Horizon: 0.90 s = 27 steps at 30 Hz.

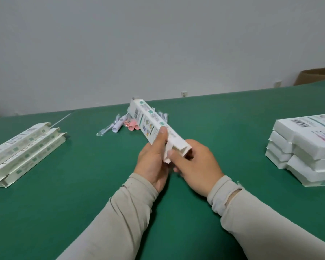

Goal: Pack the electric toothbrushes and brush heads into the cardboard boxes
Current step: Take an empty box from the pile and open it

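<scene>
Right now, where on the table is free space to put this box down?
Bare green table lies between the held box and the stacked boxes, and between the open boxes and the left hand. Behind the box, toothbrush parts crowd it.

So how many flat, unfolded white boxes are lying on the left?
3 flat white cardboard boxes, side by side on the green table's left: far, middle, near. More could hide underneath.

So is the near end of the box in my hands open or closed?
Open: the box shows a hollow near end with an unfolded flap.
</scene>
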{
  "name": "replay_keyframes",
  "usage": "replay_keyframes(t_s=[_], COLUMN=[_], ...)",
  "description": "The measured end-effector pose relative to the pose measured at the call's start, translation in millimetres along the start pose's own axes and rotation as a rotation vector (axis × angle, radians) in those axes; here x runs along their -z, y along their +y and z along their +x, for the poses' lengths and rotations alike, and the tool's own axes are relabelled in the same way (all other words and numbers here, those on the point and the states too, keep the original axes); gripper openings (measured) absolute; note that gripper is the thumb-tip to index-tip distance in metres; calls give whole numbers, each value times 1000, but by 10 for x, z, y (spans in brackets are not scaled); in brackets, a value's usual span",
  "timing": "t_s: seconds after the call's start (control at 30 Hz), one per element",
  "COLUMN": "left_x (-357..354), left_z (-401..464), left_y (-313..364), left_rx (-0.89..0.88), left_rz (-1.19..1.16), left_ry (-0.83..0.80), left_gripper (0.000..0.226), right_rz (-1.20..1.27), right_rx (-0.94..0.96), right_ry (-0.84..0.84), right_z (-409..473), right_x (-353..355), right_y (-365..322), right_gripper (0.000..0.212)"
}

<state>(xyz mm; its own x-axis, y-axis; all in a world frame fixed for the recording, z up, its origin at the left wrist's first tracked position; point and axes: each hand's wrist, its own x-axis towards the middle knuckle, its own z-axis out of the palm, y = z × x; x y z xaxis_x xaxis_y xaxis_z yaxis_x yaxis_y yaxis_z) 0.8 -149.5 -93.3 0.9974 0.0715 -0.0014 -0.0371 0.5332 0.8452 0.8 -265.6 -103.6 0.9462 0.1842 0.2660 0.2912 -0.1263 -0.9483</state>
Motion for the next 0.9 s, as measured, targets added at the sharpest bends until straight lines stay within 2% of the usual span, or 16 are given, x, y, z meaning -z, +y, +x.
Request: replay_keyframes(t_s=[0.07,0.13,0.2,0.27,0.33,0.4,0.47,0.5,0.57,0.7,0.83,0.9], left_x=[25,69,88,50,20,15,33,48,73,99,157,155], left_z=[-23,-28,-43,-60,-51,-35,-14,-2,16,45,110,97], left_y=[53,110,149,168,189,231,241,236,206,163,118,102], left_rx=[68,55,-7,-38,-68,-61,-28,-21,-9,-33,-46,-10], left_rz=[-26,-144,-297,-346,-286,-243,-256,-261,-299,-338,-336,-308], left_ry=[-109,-137,-97,-46,24,69,75,77,76,94,108,93], left_gripper=[54,51,39,36,41,82,117,124,123,110,103,98], right_rz=[298,521,604,536,222,-143,-188,-147,-121,-56,-57,-100], right_rx=[-127,-269,-376,-392,-230,3,126,147,169,154,141,147], right_ry=[-121,-252,-373,-434,-329,-131,-49,-41,-23,-49,-22,34], right_z=[-3,-20,-42,-57,-64,-72,-75,-72,-61,-56,-64,-58], right_x=[17,65,103,85,33,-16,-31,-32,-33,-16,-23,-28], right_y=[-46,-94,-100,-100,-65,-23,-16,-2,20,27,7,4], right_gripper=[13,13,13,12,9,22,25,21,14,12,34,36])
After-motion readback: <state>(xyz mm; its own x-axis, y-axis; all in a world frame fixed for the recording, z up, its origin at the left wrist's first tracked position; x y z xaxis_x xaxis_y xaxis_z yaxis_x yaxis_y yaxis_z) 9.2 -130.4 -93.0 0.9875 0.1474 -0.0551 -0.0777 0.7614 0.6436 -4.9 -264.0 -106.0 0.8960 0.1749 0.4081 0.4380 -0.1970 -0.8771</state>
